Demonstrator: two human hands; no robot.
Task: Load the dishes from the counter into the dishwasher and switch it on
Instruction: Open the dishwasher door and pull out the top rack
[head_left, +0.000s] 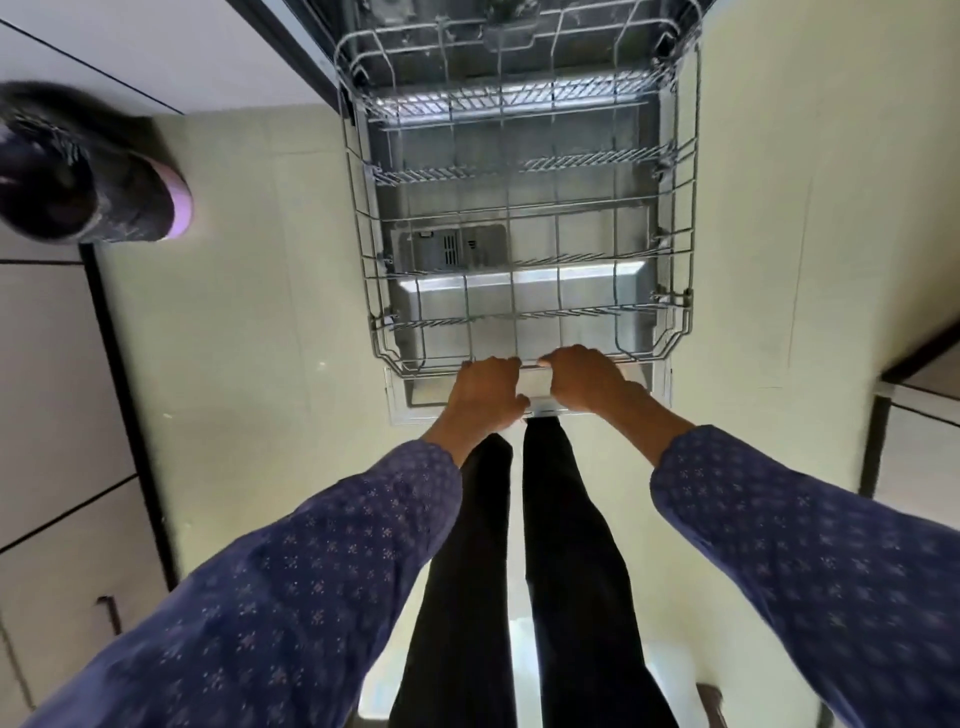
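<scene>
hands (488, 387): 2 | rack (363, 218): 1 | dishwasher door (658, 387): 1

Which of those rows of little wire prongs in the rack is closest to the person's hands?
The bottom row of prongs, just above the rack's front rim that the left hand and right hand grip. The other rows lie farther back toward the machine.

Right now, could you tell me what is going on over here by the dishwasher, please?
A person in blue patterned sleeves stands at the open dishwasher door. The left hand and right hand both grip the front rim of the grey wire lower rack, which sits pulled out over the door. The rack holds no dishes yet, so loading has not begun. A dark purple-trimmed object shows at the left edge, too blurred to identify.
</scene>
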